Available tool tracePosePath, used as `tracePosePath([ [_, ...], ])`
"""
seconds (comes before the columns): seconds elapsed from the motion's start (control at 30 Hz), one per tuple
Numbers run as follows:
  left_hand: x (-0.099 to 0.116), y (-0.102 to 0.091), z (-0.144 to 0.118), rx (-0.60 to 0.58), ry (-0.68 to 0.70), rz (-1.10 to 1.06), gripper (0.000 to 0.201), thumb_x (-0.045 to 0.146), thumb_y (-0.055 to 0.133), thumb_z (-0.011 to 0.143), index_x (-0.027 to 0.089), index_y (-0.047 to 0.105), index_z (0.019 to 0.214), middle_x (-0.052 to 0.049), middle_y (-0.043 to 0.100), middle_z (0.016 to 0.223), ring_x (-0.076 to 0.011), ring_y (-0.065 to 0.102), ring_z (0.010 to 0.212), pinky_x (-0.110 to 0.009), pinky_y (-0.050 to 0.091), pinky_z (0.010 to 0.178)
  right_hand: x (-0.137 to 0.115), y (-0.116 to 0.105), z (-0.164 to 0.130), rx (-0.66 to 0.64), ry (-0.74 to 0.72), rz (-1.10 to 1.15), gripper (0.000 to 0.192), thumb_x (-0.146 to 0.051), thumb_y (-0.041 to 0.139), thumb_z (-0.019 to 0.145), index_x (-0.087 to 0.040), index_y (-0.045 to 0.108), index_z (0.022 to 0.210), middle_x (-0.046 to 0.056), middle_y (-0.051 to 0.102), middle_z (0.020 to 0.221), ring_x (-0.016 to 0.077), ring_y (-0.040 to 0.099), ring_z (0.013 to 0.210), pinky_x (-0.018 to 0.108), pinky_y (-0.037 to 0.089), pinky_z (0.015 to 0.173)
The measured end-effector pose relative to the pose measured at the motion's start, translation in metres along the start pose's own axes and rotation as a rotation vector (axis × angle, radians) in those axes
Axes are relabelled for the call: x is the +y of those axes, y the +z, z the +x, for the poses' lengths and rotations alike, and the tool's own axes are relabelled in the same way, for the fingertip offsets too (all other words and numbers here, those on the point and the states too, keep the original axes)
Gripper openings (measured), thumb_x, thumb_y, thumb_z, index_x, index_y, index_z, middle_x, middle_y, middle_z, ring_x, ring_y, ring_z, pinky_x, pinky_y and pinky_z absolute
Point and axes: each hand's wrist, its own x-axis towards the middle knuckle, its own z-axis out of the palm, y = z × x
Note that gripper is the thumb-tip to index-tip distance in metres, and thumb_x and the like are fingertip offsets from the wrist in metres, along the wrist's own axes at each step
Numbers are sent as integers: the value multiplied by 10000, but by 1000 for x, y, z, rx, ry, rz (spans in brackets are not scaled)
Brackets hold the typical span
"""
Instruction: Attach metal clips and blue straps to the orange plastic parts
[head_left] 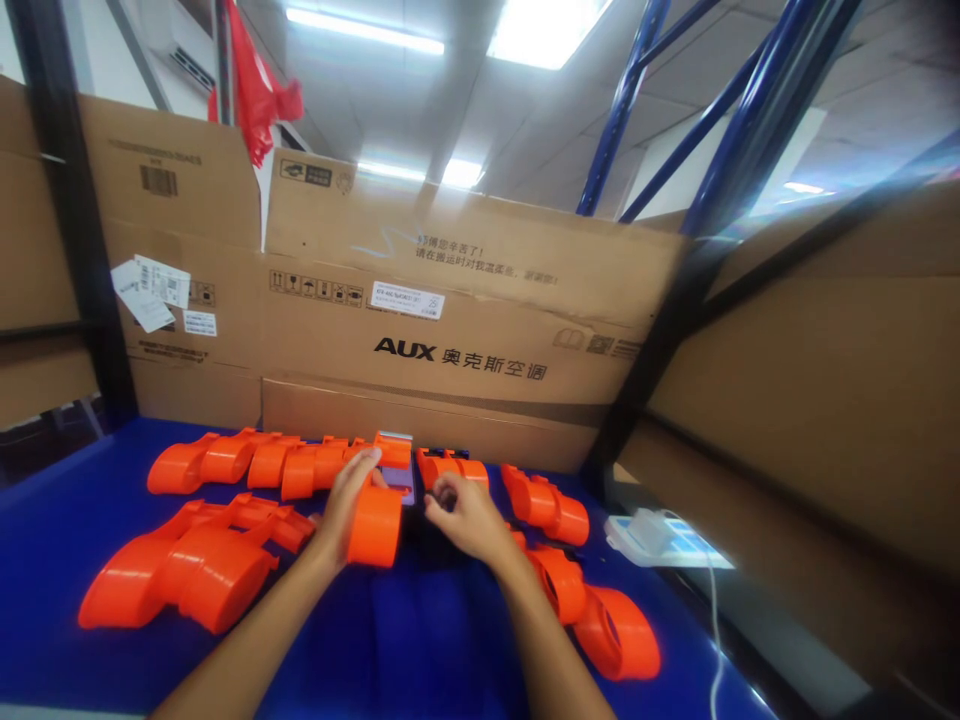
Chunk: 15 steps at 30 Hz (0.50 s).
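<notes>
Since the left hand (341, 515) has its fingers clamped on one orange part (376, 527) over mid tabletop (37, 530), right hand (469, 515) fingers curled nearby, grip unclear, that one looks unfinished; can't tell which other parts (221, 585) toward left/right edges are done.

Orange parts (225, 580) lie across the blue tabletop (52, 560)

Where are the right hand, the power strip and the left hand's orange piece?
Right hand (466, 515), head view: its back.
Power strip (681, 545), head view: top face.
Orange piece (376, 527), head view: curved outer wall.
</notes>
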Motion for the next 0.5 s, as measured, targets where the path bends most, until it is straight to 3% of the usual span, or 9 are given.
tracePosePath([
  [0.13,3,12,-10,-50,21,69,417,585,684,752,184,630,853,6,641,598,-157,568,531,-260,423,559,-2,-1,3,189,18,269,243,-403,556,927,-202,601,1056,18,678,756,143,609,533,239,480,474],
  [0.23,5,20,-16,-94,13,137,480,552,693,758,179,623,1053,-6,686,633,-191,624,626,-280,454,653,-8,-4,4,310,-77,231,303,-398,595,916,-214,632,1154,88,714,982,180,668,713,280,558,602],
  [0.4,3,22,-17,-161,24,204,491,559,685,761,182,620,1069,-16,697,646,-212,652,675,-288,446,684,-14,-6,2,336,-259,79,276,-305,589,925,-257,675,1183,104,687,1140,241,665,989,375,571,834],
  [0.5,2,22,-18,-188,40,208,451,551,670,779,186,606,1035,-18,700,668,-194,639,640,-272,429,643,-14,-5,1,332,-295,69,280,-273,580,929,-267,677,1191,105,667,1153,226,664,953,381,570,845],
])
